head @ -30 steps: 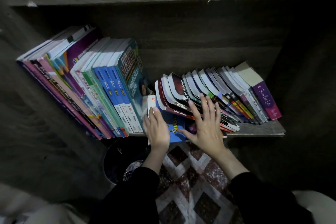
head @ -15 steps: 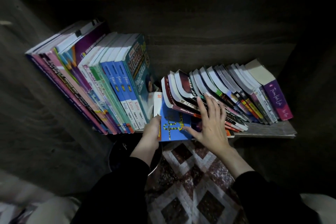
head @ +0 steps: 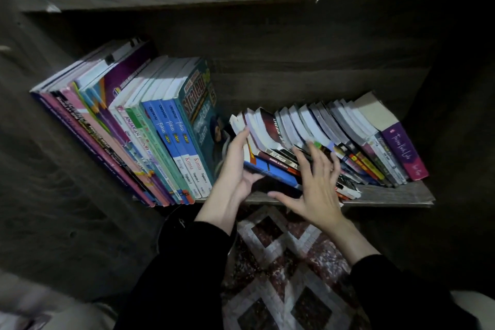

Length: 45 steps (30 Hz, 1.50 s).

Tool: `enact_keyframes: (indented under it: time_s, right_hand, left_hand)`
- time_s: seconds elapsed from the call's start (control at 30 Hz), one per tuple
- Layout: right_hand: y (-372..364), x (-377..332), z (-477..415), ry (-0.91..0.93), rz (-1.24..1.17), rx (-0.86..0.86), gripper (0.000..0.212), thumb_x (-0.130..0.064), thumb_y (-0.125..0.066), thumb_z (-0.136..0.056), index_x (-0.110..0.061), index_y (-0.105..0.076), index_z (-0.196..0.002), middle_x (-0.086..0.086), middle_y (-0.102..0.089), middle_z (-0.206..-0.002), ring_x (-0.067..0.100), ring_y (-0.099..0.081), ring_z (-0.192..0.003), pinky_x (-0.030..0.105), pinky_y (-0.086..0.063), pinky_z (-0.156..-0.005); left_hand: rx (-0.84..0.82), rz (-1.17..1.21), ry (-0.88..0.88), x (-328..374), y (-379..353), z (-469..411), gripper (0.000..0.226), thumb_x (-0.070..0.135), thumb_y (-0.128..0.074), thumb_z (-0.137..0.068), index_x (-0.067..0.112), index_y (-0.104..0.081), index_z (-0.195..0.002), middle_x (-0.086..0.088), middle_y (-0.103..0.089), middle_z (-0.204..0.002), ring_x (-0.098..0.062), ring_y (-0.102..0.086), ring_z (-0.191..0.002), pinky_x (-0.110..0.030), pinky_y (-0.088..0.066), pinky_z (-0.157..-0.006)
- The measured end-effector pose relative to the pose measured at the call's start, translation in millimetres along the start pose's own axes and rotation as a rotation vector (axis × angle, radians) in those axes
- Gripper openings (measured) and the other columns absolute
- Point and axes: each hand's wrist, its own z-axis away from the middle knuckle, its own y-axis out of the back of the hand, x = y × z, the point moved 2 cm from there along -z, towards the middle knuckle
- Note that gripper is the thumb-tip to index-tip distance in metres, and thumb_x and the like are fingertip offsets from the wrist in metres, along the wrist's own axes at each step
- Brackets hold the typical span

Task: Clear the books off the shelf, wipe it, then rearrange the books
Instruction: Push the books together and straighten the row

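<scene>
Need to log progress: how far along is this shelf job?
Nothing clearly done: tall books and leaning books all stand on the shelf, no cloth visible. In hand: left hand grips the leaning row's end, right hand spread over its spines. Clearing, wiping, rearranging seemingly remain.

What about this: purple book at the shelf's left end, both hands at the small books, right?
No: the head view shows the purple book at the right end of the shelf; left hand and right hand are at the small books.

Blue spines (head: 171,139) read "fokus", "Kimia"; teal cover (head: 199,115) "Strategi".
</scene>
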Motion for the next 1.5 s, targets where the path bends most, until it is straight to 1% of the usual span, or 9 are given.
enact_keyframes:
  time_s: [0.2,0.5,0.6,0.73,0.9,1.03,1.2,1.4,1.5]
  right_hand:
    - [9,28,-11,0.043,0.12,0.073,0.086,-0.08,-0.045,-0.074,-0.025,-0.035,-0.139,0.02,-0.014,-0.154,0.036,-0.012,-0.144,0.055,-0.003,-0.115]
    - [30,56,-25,-0.098,0.091,0.327,0.078,-0.057,-0.052,-0.078,-0.012,-0.028,-0.137,0.019,-0.019,-0.151,0.035,-0.016,-0.142,0.046,0.001,-0.118]
    - [42,79,-29,-0.222,0.106,0.42,0.086,-0.052,-0.059,-0.077,-0.005,-0.023,-0.14,0.019,-0.017,-0.151,0.036,-0.014,-0.142,0.048,0.001,-0.118]
    - [61,112,-18,-0.371,0.134,0.433,0.1,-0.056,-0.06,-0.08,-0.002,-0.009,-0.147,0.016,-0.011,-0.155,0.031,-0.005,-0.147,0.057,-0.006,-0.116]
    - [78,121,-6,-0.261,0.108,0.205,0.102,-0.064,-0.05,-0.079,-0.005,-0.008,-0.151,0.016,-0.003,-0.159,0.025,0.007,-0.148,0.051,-0.002,-0.117]
    - [96,130,2,-0.235,-0.109,0.217,0.07,-0.022,-0.05,-0.082,-0.009,-0.028,-0.148,0.008,-0.015,-0.159,0.017,-0.004,-0.149,0.028,0.0,-0.12]
    - [95,123,3,-0.295,-0.209,0.247,0.08,0.002,-0.05,-0.073,-0.008,-0.025,-0.149,0.005,-0.016,-0.158,0.017,-0.007,-0.149,0.024,-0.001,-0.12]
    - [85,113,10,-0.262,-0.155,0.19,0.083,-0.022,-0.054,-0.087,-0.011,-0.006,-0.153,0.013,-0.003,-0.161,0.023,0.002,-0.149,0.043,-0.002,-0.121]
    - [57,96,24,-0.246,-0.133,0.092,0.098,-0.049,-0.055,-0.086,-0.014,0.007,-0.153,0.018,-0.002,-0.16,0.029,-0.003,-0.149,0.045,-0.009,-0.121]
  left_hand:
    - [-0.131,-0.04,-0.055,10,-21,-12,0.043,0.054,-0.056,-0.088,0.017,-0.071,-0.104,-0.006,-0.075,-0.095,-0.019,-0.07,-0.09,-0.038,-0.054,-0.084]
    - [-0.359,-0.183,-0.169,16,-101,-20,0.073,0.08,-0.033,-0.082,0.036,-0.048,-0.139,-0.01,-0.054,-0.138,-0.03,-0.048,-0.128,-0.056,-0.034,-0.108]
    - [-0.432,-0.39,-0.19,19,-146,-11,0.085,0.085,-0.035,-0.073,0.041,-0.034,-0.146,-0.009,-0.037,-0.152,-0.03,-0.037,-0.136,-0.048,-0.028,-0.11]
    - [-0.62,-0.637,-0.335,1,-200,6,0.112,0.078,-0.063,-0.063,0.033,-0.014,-0.153,-0.001,-0.029,-0.156,-0.019,-0.031,-0.14,-0.031,-0.023,-0.112]
    - [-0.388,-0.976,-0.643,-34,-202,1,0.123,0.062,-0.074,-0.07,0.038,0.017,-0.149,-0.008,-0.022,-0.158,-0.029,-0.035,-0.138,-0.039,-0.035,-0.105]
    - [-0.263,-1.02,-0.828,-44,-205,1,0.111,0.06,-0.067,-0.078,0.032,0.013,-0.151,-0.009,-0.027,-0.156,-0.029,-0.042,-0.132,-0.039,-0.042,-0.098]
    - [-0.075,-0.862,-0.943,-56,-207,9,0.098,0.041,-0.071,-0.08,0.029,-0.006,-0.153,-0.008,-0.039,-0.145,-0.026,-0.052,-0.121,-0.042,-0.048,-0.096]
    - [-0.004,-0.628,-1.02,-58,-195,7,0.079,0.052,-0.051,-0.082,0.046,-0.003,-0.145,-0.006,-0.064,-0.085,-0.021,-0.065,-0.07,-0.042,-0.057,-0.063]
    - [-0.059,-0.732,-1.128,-47,-187,7,0.092,0.053,-0.059,-0.084,0.049,0.012,-0.143,-0.016,-0.068,-0.095,-0.024,-0.067,-0.066,-0.042,-0.059,-0.061]
